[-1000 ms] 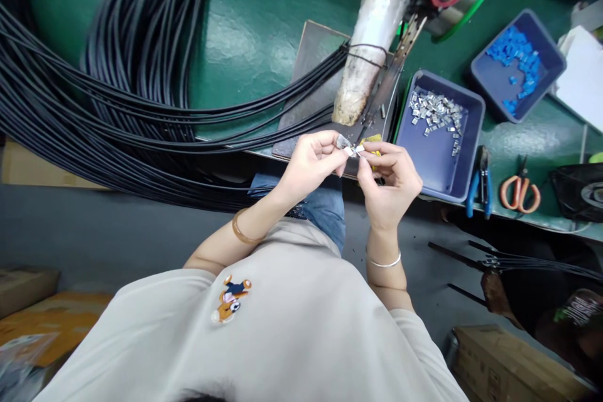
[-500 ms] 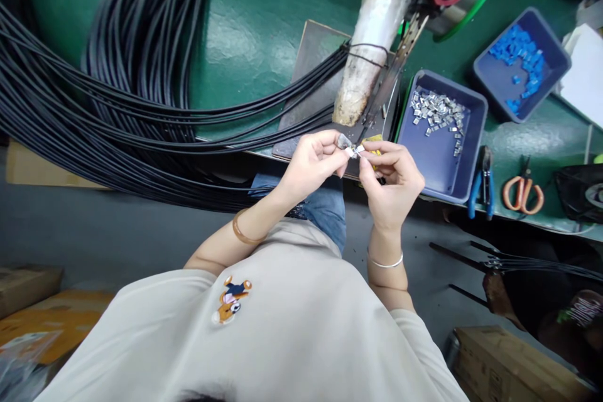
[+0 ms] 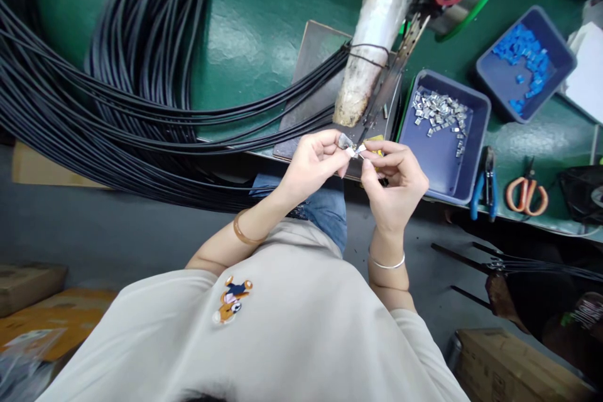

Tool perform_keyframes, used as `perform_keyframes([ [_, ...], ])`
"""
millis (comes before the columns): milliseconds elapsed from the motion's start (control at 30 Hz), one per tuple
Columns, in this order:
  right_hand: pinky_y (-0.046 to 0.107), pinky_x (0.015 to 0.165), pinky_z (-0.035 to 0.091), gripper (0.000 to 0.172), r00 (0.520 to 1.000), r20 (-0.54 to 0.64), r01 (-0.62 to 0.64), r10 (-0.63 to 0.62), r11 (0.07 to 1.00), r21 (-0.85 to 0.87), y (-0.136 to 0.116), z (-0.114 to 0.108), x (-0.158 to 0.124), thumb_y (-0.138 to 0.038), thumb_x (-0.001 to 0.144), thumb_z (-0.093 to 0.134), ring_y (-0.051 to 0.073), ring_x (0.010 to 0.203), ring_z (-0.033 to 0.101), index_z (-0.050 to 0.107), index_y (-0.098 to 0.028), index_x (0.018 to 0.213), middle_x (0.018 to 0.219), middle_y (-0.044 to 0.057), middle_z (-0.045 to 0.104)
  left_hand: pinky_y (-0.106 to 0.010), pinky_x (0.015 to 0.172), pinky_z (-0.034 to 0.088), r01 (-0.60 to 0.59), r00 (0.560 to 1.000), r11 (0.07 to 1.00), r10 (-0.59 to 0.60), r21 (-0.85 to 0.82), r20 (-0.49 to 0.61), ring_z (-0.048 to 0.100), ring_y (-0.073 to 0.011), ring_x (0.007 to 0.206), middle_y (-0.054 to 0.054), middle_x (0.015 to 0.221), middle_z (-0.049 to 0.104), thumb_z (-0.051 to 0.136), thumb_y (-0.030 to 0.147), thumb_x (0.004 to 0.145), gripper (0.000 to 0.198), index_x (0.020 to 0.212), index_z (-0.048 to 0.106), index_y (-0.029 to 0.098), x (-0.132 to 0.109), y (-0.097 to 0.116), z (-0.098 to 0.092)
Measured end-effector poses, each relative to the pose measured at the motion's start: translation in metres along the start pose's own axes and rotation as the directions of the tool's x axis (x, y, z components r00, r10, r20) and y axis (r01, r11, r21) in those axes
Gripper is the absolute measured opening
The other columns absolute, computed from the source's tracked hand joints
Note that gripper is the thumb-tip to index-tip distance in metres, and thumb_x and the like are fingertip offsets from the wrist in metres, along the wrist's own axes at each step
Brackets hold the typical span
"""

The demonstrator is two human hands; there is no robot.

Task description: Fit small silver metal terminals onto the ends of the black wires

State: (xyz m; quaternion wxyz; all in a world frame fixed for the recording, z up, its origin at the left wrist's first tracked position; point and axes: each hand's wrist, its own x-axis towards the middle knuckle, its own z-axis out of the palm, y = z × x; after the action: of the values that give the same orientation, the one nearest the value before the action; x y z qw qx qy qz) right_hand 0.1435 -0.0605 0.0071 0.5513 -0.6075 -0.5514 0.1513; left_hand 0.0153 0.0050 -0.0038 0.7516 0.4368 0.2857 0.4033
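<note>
My left hand and my right hand meet just in front of the green bench's edge. Both pinch a small silvery metal piece between fingertips. A dark cable end seems to run into the left fingers, though I cannot tell for sure. Behind the hands lies a dark plate with a foil-wrapped cylinder rising from it. A thick bundle of black cables sweeps from the left toward that plate.
A blue tray with several silvery clips sits right of my hands. A second blue tray holds blue pieces. Blue-handled pliers and orange scissors lie near the bench edge. Cardboard boxes stand on the floor.
The hands stay together on the small metal piece with only slight finger shifts. The view has drifted a little.
</note>
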Motion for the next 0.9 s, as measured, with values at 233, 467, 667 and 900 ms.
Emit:
perform_keyframes([
  [233, 0.020, 0.056, 0.052, 0.009, 1.000, 0.031, 0.006, -0.005, 0.999, -0.031, 0.0030, -0.0008, -0.0007, -0.013, 0.081, 0.067, 0.010, 0.079, 0.070, 0.062, -0.020, 0.079, 0.098, 0.001, 0.073, -0.013, 0.049, 0.038, 0.029, 0.999, 1.000, -0.029, 0.011, -0.019, 0.048, -0.0015, 0.045, 0.004, 0.050, 0.056, 0.073, 0.018, 0.078, 0.019, 0.068, 0.057, 0.013, -0.0011, -0.0021, -0.0010],
  [467, 0.020, 0.055, 0.050, 0.009, 0.999, 0.007, 0.041, -0.041, 0.998, -0.052, -0.0006, -0.0008, 0.0026, -0.012, 0.080, 0.069, 0.010, 0.078, 0.068, 0.065, -0.020, 0.078, 0.094, 0.001, 0.073, -0.013, 0.048, 0.038, 0.019, 1.000, 1.000, -0.019, -0.010, -0.014, 0.047, -0.0014, 0.045, 0.005, 0.051, 0.057, 0.075, 0.019, 0.076, 0.019, 0.070, 0.058, 0.013, -0.0004, -0.0001, 0.0000],
  [667, 0.021, 0.058, 0.053, 0.010, 1.000, 0.009, 0.011, -0.011, 1.000, -0.006, 0.0003, -0.0012, 0.0009, -0.012, 0.081, 0.067, 0.011, 0.081, 0.071, 0.062, -0.020, 0.077, 0.098, 0.001, 0.072, -0.013, 0.048, 0.038, 0.023, 1.000, 1.000, -0.023, -0.001, -0.017, 0.047, -0.0016, 0.045, 0.005, 0.051, 0.056, 0.074, 0.019, 0.076, 0.019, 0.070, 0.057, 0.013, -0.0005, 0.0010, 0.0010],
  [900, 0.020, 0.057, 0.054, 0.007, 0.999, 0.034, 0.006, -0.005, 0.999, -0.044, 0.0030, -0.0028, -0.0027, -0.014, 0.081, 0.067, 0.011, 0.079, 0.070, 0.064, -0.020, 0.081, 0.097, 0.002, 0.073, -0.013, 0.047, 0.036, 0.051, 0.998, 0.998, -0.050, 0.023, -0.028, 0.047, -0.0015, 0.044, 0.004, 0.049, 0.056, 0.070, 0.014, 0.075, 0.016, 0.067, 0.056, 0.013, -0.0025, -0.0022, 0.0009],
])
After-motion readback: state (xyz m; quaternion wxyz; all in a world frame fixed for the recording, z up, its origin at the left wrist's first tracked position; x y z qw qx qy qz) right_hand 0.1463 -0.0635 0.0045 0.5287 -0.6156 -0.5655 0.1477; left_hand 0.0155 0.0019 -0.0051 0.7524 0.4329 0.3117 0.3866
